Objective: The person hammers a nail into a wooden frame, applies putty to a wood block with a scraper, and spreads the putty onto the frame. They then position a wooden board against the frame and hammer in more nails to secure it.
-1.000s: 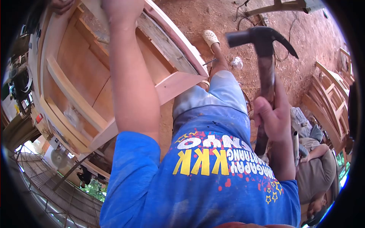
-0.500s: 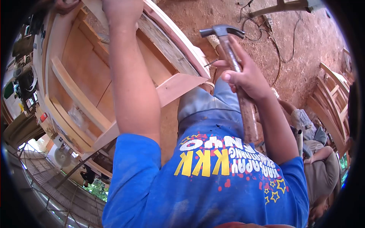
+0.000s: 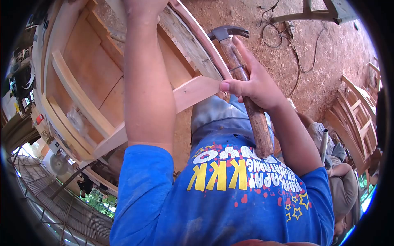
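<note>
My right hand [image 3: 258,88] is closed round the wooden handle of a claw hammer [image 3: 256,127]. Its dark metal head points up and away from me, while the handle's butt lies over my shirt. A thin nail [image 3: 237,68] shows by my fingers, across the handle. Just left of my thumb is the pointed end of a pale wooden crosspiece [image 3: 197,92], part of a curved wooden frame [image 3: 84,104]. My left hand [image 3: 143,5] reaches over this frame to the top edge of view; its fingers are cut off, so any grip is hidden.
Cables [image 3: 297,61] lie on the dusty brown floor beyond the hammer, near a chair-like leg piece [image 3: 303,16]. More slatted wooden frames [image 3: 357,119] stand at the right. Another person [image 3: 342,188] sits close on my right. A fan [image 3: 59,164] is at the far left.
My right hand and the hammer have moved left, closer to the wooden frame's edge. My left hand has shifted slightly right and up, further out of view.
</note>
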`<state>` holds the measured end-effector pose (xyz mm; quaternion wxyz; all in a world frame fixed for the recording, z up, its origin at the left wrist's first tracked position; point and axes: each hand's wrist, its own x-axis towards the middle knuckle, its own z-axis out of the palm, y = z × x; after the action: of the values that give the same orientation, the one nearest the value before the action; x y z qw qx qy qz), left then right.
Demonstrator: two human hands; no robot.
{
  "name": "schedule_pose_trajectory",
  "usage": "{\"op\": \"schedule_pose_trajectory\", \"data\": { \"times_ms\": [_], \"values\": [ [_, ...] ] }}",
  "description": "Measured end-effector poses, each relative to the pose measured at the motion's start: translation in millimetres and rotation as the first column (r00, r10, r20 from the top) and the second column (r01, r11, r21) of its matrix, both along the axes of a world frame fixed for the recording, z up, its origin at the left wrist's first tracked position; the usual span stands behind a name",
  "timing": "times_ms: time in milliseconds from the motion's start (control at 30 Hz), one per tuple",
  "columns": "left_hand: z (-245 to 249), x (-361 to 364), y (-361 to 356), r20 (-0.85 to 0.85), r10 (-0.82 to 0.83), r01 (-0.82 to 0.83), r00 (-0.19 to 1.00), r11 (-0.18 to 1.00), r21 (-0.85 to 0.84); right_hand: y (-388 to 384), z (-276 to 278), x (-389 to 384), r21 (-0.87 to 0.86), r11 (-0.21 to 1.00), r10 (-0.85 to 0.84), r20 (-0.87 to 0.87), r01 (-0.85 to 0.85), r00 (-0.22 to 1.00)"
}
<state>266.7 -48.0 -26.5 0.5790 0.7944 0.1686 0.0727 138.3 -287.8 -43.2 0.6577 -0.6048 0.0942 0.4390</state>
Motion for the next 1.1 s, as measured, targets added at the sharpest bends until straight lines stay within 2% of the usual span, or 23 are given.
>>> {"op": "schedule_pose_trajectory", "data": {
  "times_ms": [33,133,233,333,400,467,500,567,633,833,933,1033,1100],
  "values": [
    [7,-3,-2,-0.028,-0.035,0.034,0.999,0.999,-0.04,1,4,1,-0.005,1.0,0.001,-0.001,-0.001,1.0],
    [-8,0,0,0.078,0.059,-0.068,0.995,0.99,0.121,1,4,0,-0.028,1.0,0.007,0.001,-0.007,1.0],
    [-15,5,2,0.054,0.103,-0.111,0.993,0.974,0.197,1,3,-1,-0.028,1.0,0.004,0.007,-0.004,1.0],
    [-7,-2,-5,0.096,0.1,-0.115,0.99,0.978,0.176,2,3,-2,-0.032,0.999,-0.004,0.025,0.005,1.0],
    [-3,-8,-28,0.126,0.192,-0.225,0.973,0.91,0.349,2,4,-2,-0.042,0.999,0.004,0.017,-0.003,1.0],
    [6,-13,-32,0.06,0.187,-0.196,0.98,0.914,0.354,1,6,0,-0.046,0.999,0.028,-0.014,-0.028,1.0],
    [14,-14,-22,-0.023,0.129,-0.118,0.991,0.956,0.268,1,4,-1,-0.04,0.999,0.021,-0.013,-0.022,1.0],
    [14,-13,-16,-0.057,0.068,-0.056,0.996,0.978,0.201,0,1,-3,-0.027,1.0,0.01,-0.014,-0.01,1.0],
    [1,-10,-15,0.03,0.08,-0.085,0.996,0.964,0.253,0,1,-2,-0.027,1.0,0.013,-0.013,-0.014,1.0],
    [-12,-9,-10,0.115,0.06,-0.082,0.992,0.976,0.2,-2,0,-2,-0.036,0.998,0.041,-0.07,-0.043,0.997],
    [-10,-9,-12,0.097,0.09,-0.112,0.991,0.961,0.254,-3,-1,-3,-0.029,0.999,0.035,-0.086,-0.038,0.996],
    [4,-16,-18,0.091,0.06,-0.079,0.994,0.972,0.22,-1,-2,-4,-0.031,0.999,0.025,-0.083,-0.028,0.996],
    [0,-17,-19,0.11,0.052,-0.082,0.993,0.952,0.296,-1,-1,-4,-0.029,0.999,0.019,-0.082,-0.021,0.996]
  ]
}}
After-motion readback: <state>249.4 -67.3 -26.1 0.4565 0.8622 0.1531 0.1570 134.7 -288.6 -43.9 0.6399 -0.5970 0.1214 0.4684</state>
